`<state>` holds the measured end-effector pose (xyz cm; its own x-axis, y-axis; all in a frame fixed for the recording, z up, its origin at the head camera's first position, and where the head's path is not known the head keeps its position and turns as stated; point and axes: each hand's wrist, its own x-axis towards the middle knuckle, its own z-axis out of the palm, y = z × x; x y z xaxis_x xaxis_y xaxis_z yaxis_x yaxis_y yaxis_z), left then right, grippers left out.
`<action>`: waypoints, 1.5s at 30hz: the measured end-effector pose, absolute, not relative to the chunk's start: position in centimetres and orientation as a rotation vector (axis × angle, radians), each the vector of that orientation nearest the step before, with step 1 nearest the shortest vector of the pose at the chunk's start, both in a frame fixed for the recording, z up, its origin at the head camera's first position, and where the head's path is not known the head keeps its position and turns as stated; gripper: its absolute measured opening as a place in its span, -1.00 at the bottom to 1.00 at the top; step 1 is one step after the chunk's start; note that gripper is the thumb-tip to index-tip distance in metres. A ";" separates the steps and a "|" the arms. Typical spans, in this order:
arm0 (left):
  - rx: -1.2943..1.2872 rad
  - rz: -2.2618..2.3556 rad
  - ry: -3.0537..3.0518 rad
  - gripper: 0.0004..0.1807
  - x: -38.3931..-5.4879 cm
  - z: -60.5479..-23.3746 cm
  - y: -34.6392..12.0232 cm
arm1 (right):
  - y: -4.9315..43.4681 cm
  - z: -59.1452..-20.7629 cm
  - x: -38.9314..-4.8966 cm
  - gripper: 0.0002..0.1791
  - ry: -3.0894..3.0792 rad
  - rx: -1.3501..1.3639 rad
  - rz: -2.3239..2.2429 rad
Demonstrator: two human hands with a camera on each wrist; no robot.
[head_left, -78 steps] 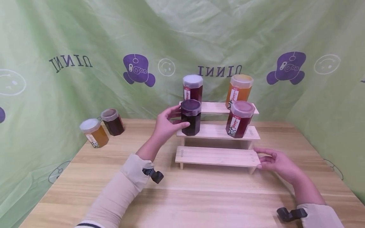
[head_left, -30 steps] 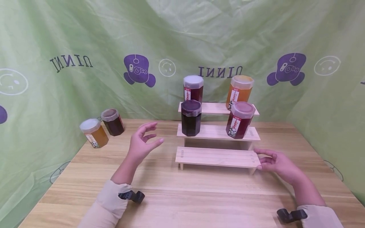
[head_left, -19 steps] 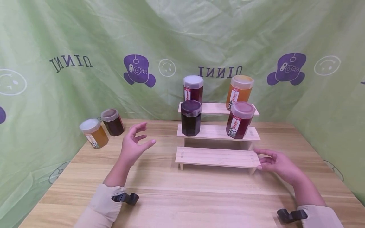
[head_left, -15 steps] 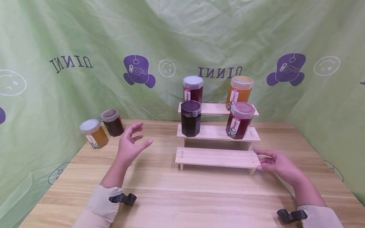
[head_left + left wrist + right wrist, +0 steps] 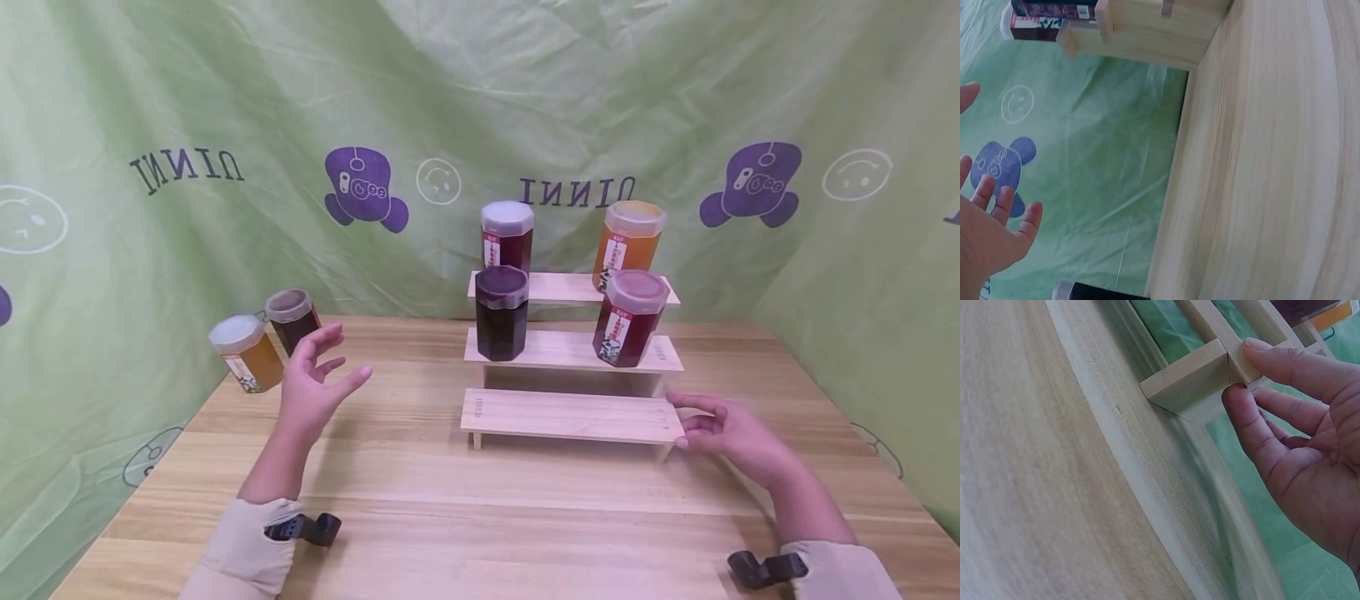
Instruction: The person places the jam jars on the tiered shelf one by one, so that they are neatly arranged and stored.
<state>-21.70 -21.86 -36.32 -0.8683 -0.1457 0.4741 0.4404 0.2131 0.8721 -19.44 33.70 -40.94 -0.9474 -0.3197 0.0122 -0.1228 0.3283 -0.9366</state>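
Note:
My left hand (image 5: 306, 398) is in the air over the left of the table, holding nothing, with thumb and fingers spread apart. Just behind its fingers stands a dark jar (image 5: 291, 321), partly covered by them; an amber jar (image 5: 257, 363) with a white lid is beside it. At the right, my right hand (image 5: 738, 437) pinches the end of the lowest step of a three-step wooden display shelf (image 5: 570, 414). The right wrist view shows thumb and forefinger on that step's corner (image 5: 1242, 362). A dark purple jar (image 5: 502, 321) and a red jar (image 5: 628, 325) stand on the middle step.
On the top step are a red jar (image 5: 514, 244) with a white lid and an orange jar (image 5: 630, 242). The shelf stands on a wooden table (image 5: 480, 525). A green printed cloth (image 5: 285, 75) hangs behind and at both sides.
My left hand has let go of the dark purple jar on the middle step and moved left, towards the two jars on the table. My right hand keeps its place on the shelf.

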 end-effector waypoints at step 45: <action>0.359 -1.674 -1.878 0.04 -21.3 -36.9 -30.4 | 33.7 -41.1 -19.4 -0.25 2.406 -0.423 -1.687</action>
